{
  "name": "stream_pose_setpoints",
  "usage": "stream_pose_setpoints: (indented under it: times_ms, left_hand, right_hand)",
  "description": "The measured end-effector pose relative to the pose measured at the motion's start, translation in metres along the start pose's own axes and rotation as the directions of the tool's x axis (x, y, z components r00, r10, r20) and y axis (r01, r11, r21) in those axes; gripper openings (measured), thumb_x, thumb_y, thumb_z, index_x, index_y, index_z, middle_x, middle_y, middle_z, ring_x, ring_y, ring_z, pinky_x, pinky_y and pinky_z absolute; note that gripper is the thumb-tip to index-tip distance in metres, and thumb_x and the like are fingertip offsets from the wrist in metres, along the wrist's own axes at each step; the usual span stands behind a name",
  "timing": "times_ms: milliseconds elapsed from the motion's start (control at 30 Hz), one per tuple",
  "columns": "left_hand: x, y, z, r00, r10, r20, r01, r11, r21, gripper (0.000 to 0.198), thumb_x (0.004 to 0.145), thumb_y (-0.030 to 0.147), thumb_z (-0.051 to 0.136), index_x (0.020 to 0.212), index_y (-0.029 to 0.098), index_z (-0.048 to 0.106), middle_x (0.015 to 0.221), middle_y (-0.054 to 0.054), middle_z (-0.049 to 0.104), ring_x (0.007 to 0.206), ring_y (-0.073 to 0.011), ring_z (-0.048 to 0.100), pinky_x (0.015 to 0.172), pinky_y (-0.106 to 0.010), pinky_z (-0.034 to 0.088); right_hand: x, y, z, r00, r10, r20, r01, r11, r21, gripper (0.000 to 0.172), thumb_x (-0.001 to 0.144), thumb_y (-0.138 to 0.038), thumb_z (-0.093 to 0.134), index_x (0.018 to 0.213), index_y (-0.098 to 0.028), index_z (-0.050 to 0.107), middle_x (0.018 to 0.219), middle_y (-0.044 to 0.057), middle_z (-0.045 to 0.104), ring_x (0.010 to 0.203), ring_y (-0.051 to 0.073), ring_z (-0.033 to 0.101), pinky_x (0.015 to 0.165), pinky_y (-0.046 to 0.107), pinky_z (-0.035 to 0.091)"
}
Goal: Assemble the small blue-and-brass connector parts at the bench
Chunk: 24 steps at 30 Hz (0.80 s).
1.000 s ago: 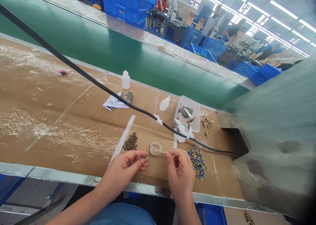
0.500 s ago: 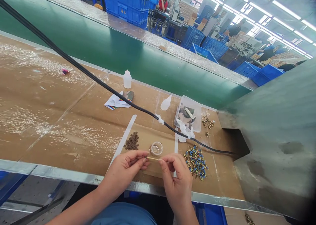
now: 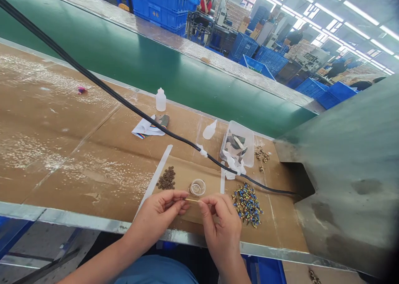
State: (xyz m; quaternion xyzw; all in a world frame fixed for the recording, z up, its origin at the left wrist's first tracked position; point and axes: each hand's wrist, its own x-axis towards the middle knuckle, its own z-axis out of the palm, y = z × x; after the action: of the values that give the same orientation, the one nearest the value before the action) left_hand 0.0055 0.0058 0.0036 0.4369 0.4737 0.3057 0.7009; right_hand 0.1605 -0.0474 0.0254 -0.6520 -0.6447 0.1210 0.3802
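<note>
A thin yellowish stick (image 3: 192, 200) spans the gap between my hands, above the front of the cardboard. My right hand (image 3: 220, 226) pinches its right end between thumb and forefinger. The fingertips of my left hand (image 3: 160, 213) are closed at the stick's other end, on something too small to make out. Just beyond my fingers stands a small clear round cup (image 3: 198, 187). To its left lies a pile of small brown ring-shaped pieces (image 3: 166, 177). Right of my right hand is a heap of small blue and gold pieces (image 3: 248, 205).
A black cable (image 3: 124, 103) crosses above the cardboard-covered bench (image 3: 102, 151). Farther back are a white bottle (image 3: 161, 100), a pointed dropper bottle (image 3: 210, 130), a folded cloth (image 3: 149, 127) and a clear plastic box (image 3: 238, 140). A metal panel (image 3: 349, 172) stands at right; a green belt (image 3: 174, 72) runs behind.
My right hand has shifted slightly left, toward my left hand, so less of the stick shows between them. My left hand stays almost still.
</note>
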Motion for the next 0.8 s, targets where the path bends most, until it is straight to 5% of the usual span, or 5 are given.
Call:
stream_pose_setpoints:
  times_ms: [400, 800]
  left_hand:
    - [0.001, 0.004, 0.001, 0.998, -0.059, -0.005, 0.058, 0.997, -0.040, 0.023, 0.073, 0.025, 0.066, 0.093, 0.015, 0.068, 0.085, -0.006, 0.078, 0.080, -0.0211, 0.073, 0.080, -0.033, 0.057]
    - [0.003, 0.007, 0.002, 0.998, -0.055, -0.020, 0.055, 0.998, -0.040, 0.024, 0.071, 0.026, 0.069, 0.091, 0.014, 0.069, 0.081, -0.005, 0.076, 0.076, -0.0202, 0.071, 0.078, -0.034, 0.057]
  right_hand:
    - [0.003, 0.001, -0.010, 0.999, 0.001, -0.032, 0.000, 0.999, 0.037, 0.009, 0.090, -0.020, 0.052, 0.083, -0.021, 0.059, 0.078, 0.000, 0.060, 0.072, 0.012, 0.055, 0.061, 0.021, 0.042]
    - [0.012, 0.016, -0.009, 0.997, -0.006, -0.080, -0.003, 0.993, -0.122, 0.010, 0.090, -0.024, 0.053, 0.082, -0.021, 0.058, 0.078, 0.001, 0.061, 0.077, 0.016, 0.053, 0.070, 0.028, 0.039]
